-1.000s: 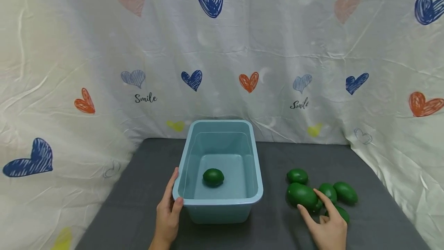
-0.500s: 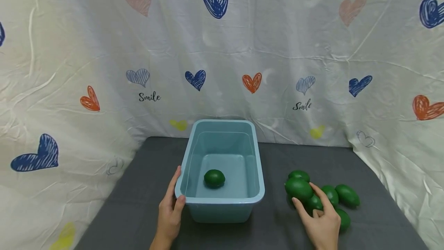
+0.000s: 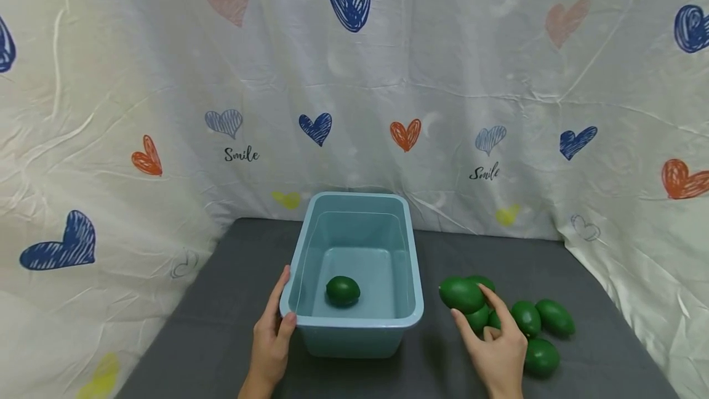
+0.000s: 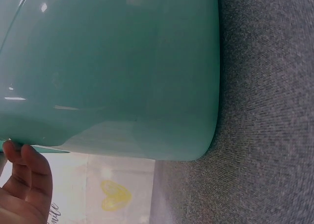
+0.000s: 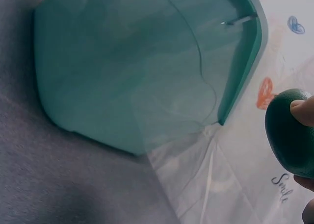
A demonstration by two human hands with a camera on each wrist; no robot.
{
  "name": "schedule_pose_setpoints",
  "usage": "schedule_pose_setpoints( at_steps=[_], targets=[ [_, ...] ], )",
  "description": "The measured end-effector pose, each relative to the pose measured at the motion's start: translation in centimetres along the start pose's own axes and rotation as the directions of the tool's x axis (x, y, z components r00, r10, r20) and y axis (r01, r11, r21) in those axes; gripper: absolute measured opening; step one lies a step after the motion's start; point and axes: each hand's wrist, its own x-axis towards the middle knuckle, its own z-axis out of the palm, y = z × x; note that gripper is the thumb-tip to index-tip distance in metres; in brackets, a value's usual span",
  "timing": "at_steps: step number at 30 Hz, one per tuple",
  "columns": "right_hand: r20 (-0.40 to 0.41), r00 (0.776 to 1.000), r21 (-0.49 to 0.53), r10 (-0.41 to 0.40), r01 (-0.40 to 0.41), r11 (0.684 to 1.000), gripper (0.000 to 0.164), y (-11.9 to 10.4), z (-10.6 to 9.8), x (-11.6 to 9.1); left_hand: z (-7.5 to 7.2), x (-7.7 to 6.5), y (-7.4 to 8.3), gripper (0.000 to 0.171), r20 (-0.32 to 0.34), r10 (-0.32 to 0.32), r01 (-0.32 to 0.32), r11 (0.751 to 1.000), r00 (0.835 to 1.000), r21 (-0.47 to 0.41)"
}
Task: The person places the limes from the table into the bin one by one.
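Observation:
A pale blue-green plastic bin [image 3: 360, 323] stands on the dark table with one green lime [image 3: 343, 290] lying on its floor. My left hand [image 3: 269, 340] holds the bin's near left corner, thumb at the front rim and fingers along the left side. In the left wrist view, curled fingers [image 4: 37, 172] reach the rim. Between thumb and fingertips, my right hand [image 3: 495, 346] pinches another lime [image 3: 461, 295], raised right of the bin. The right wrist view shows this held lime [image 5: 289, 131] with the bin wall [image 5: 122, 62] beyond it.
Several more limes lie in a loose group at the right, among them a near one [image 3: 541, 358] and a far right one [image 3: 556, 318]. A white curtain [image 3: 443, 79] printed with hearts hangs behind the table [image 3: 598, 350].
My right hand has lifted the lime off the group and moved left with it, toward the bin. The left hand keeps its hold on the bin. The head view has shifted slightly.

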Motion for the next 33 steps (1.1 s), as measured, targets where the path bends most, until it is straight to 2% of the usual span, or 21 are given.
schedule_pose_setpoints(
  at_steps=[4,13,21,33],
  targets=[
    [-0.012,0.999,0.013,-0.039,0.039,0.999,0.063,-0.3,0.3,0.2,-0.1,0.0,-0.1,0.068,0.012,-0.010,0.010,1.000,1.000,-0.006],
    [-0.035,0.999,-0.016,-0.039,0.039,0.999,0.064,-1.2,1.2,0.3,-0.3,0.1,-0.2,0.069,0.026,-0.052,0.052,0.999,0.998,-0.010],
    [-0.035,0.996,0.036,-0.081,0.083,0.996,0.065,-2.0,1.4,0.6,-0.3,-0.1,-0.2,0.069,0.032,-0.051,0.051,0.999,0.998,-0.001],
    [0.005,0.996,0.122,-0.094,0.093,0.988,0.063,-3.6,2.1,0.5,-0.3,0.0,-0.1,0.068,0.036,-0.041,0.041,0.999,0.999,-0.018]
  ],
)
